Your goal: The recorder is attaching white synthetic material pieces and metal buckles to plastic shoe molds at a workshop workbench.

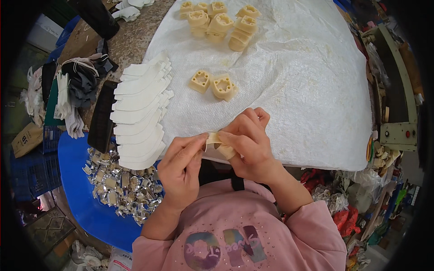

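Observation:
Close to the near edge of the white woven sheet, my left hand (183, 160) pinches one end of a small cream-coloured piece (214, 138) between thumb and fingertips. My right hand (248, 144) is closed around its other side, and the fingers hide much of its shape. Two cream moulded parts (223, 86) with holes around an opening sit together just beyond my hands. To the left of my left hand lies a fanned-out row of curved white strips (138, 115).
More cream moulded parts (220, 23) are clustered, some stacked, at the far side of the sheet (307, 99). A blue tub (74, 180) of shiny silver pieces (122, 187) stands lower left, beside a dark long tray (101, 117). A dark cylinder (97, 18) stands far left.

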